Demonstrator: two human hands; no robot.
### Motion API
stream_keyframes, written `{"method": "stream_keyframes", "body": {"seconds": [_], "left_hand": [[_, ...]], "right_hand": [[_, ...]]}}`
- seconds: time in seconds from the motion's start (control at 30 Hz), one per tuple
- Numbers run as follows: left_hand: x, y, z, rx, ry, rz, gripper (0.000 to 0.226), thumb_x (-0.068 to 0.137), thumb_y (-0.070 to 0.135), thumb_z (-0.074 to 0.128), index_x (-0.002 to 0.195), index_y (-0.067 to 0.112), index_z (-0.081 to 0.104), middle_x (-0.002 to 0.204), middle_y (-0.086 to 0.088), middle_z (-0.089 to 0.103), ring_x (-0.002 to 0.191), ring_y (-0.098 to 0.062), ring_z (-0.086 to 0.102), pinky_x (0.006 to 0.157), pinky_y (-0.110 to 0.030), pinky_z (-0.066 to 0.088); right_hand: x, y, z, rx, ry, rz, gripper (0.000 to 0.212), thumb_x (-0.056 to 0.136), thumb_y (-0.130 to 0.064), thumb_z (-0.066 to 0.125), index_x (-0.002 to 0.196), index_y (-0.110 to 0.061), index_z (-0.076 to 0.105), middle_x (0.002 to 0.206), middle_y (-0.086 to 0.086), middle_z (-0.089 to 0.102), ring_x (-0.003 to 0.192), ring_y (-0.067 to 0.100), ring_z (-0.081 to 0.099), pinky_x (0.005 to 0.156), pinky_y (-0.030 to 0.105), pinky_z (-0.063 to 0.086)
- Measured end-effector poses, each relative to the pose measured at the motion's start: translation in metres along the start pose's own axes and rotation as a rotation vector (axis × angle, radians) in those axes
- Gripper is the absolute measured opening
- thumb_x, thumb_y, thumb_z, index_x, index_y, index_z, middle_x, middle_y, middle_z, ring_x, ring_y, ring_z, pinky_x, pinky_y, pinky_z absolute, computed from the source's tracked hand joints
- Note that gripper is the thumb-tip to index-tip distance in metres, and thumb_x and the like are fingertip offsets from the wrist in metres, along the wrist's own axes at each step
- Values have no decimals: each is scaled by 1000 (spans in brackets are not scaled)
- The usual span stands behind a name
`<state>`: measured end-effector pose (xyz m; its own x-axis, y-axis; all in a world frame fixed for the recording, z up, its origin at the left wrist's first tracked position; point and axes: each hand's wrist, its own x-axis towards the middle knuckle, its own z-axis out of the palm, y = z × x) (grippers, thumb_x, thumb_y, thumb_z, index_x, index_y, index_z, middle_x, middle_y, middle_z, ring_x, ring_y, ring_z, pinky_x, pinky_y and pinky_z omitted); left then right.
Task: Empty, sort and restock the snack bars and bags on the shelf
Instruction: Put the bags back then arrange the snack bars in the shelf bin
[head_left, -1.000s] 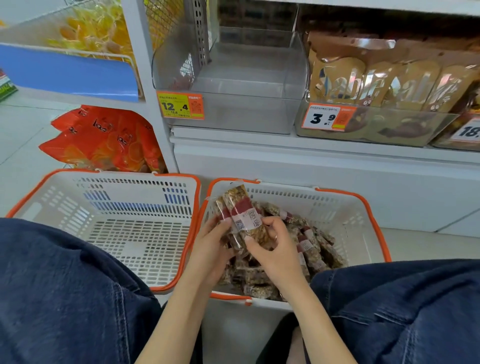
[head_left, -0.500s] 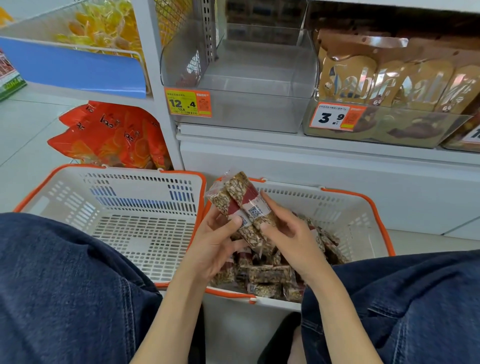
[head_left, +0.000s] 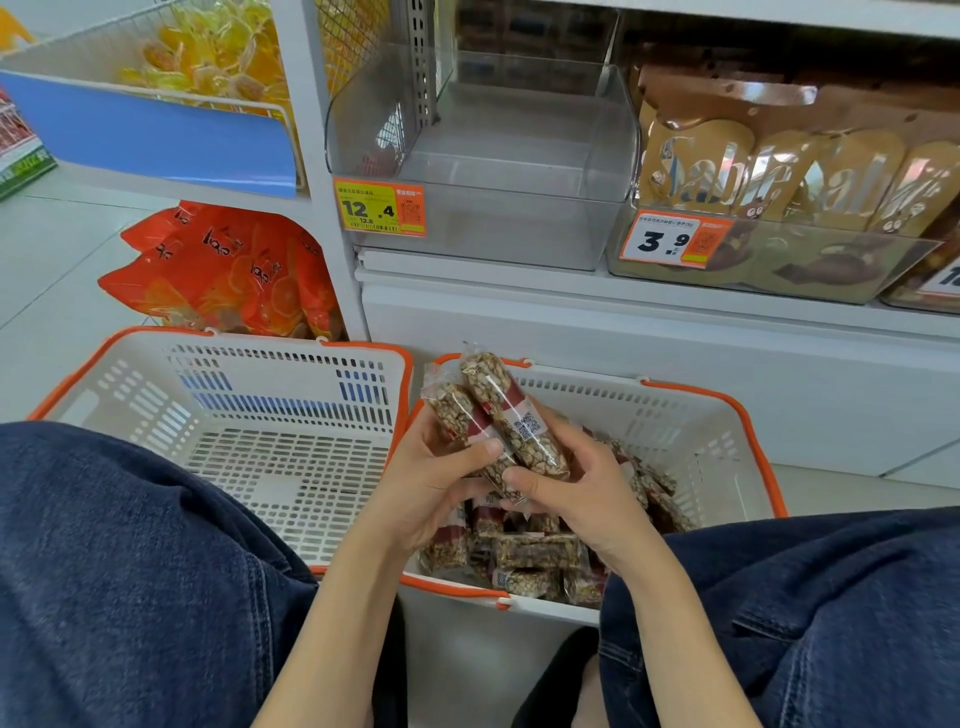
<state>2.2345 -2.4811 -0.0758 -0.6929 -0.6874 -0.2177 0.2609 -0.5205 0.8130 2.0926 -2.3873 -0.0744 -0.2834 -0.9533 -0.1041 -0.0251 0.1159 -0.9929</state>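
Head view: your left hand (head_left: 426, 483) and right hand (head_left: 587, 493) clench two clear-wrapped nut snack bars (head_left: 498, 415) between their fingers (head_left: 485, 449), above the orange-rimmed white basket (head_left: 727, 415).

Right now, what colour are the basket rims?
Orange, on both white baskets; head view shows them.
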Motion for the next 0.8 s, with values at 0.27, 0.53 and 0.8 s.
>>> {"method": "stream_keyframes", "body": {"seconds": [0.27, 0.53, 0.8], "left_hand": [[0, 1, 2, -71, 88, 49, 54, 75, 4, 64, 126, 2, 51, 113, -16, 68, 104, -31, 65, 77, -42, 58], [-1, 0, -5, -155, -69, -26, 72, 64, 1, 83, 128, 2, 49, 116, -21, 65, 106, -35, 64, 78, -50, 56], [-2, 2, -6, -29, -55, -30, 72, 73, -8, 59, 139, 4, 33, 108, -13, 70, 101, -29, 67, 71, -39, 57]], "right_hand": [[1, 0, 15, -162, -52, -40, 65, 83, -43, 66, 138, -54, 34, 123, -40, 52, 119, -14, 47, 95, 14, 43], [3, 3, 10, -28, -35, -31, 58, 81, -32, 67, 134, -44, 47, 133, -16, 57, 123, 8, 54, 97, 40, 51], [3, -3, 6, -125, -9, -21, 52, 75, -26, 75, 118, -45, 53, 110, -33, 64, 109, -8, 58, 87, 14, 47]]}}
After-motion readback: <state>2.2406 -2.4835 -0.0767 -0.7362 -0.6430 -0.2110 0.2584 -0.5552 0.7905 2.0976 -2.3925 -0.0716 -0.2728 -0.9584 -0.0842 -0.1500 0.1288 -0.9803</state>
